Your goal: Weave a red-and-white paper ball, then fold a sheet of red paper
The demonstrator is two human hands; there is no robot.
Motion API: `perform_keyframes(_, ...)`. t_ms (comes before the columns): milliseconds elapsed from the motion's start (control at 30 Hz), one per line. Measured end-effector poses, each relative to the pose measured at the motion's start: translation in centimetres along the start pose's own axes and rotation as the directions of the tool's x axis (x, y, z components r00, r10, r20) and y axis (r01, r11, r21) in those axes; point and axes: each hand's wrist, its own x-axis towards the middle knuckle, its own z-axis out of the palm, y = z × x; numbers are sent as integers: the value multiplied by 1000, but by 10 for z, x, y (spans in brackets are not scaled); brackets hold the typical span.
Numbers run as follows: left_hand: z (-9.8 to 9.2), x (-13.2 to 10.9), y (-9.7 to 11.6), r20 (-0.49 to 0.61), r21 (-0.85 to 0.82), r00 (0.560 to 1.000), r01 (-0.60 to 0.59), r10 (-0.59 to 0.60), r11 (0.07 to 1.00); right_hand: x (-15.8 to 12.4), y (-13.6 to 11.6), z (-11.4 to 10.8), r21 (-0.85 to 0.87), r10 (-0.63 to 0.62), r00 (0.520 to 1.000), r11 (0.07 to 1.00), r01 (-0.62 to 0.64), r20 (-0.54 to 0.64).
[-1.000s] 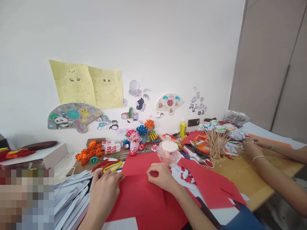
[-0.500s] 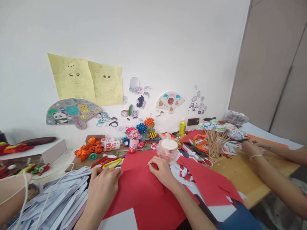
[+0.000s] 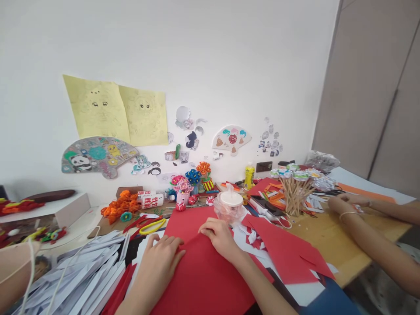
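Red paper (image 3: 210, 275) lies in front of me, with a further red sheet under its far edge. My right hand (image 3: 218, 236) pinches the paper's far edge between thumb and fingertips. My left hand (image 3: 164, 256) rests at the paper's left side, fingers bent and slightly apart, thumb tip near the edge; whether it grips the paper is unclear. A lidded plastic cup (image 3: 230, 203) stands just beyond my right hand. Yellow-handled scissors (image 3: 152, 226) lie beyond my left hand.
Folded white paper strips (image 3: 78, 271) are piled at the left. More red paper (image 3: 285, 249) lies at the right, near paper flowers on sticks (image 3: 295, 188). Another person's hands (image 3: 348, 203) work at the far right. Orange flowers (image 3: 121, 205) and a bottle (image 3: 152, 199) stand at the back.
My left hand has moved right, towards my right hand. The red paper's near part has shifted and now covers the white sheet seen at the bottom. Red paper now shows left of my left forearm.
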Motion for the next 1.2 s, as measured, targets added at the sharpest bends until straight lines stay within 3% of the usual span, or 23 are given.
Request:
perform_keyframes(200,1,3,16,5,-3,1000,3,-3,1000,-2,-8,6,51,-33,996,998,29,82)
perform_keyframes(367,3,2,14,-51,-186,997,54,-64,981,-1,-17,1,92,-31,995,995,23,94)
perform_keyframes(900,0,8,16,40,-465,970,232,-242,855,0,-16,1,147,-30,998,989,21,60)
perform_keyframes(1200,-2,8,19,75,-536,964,256,-257,804,0,-13,3,153,-39,997,988,27,73)
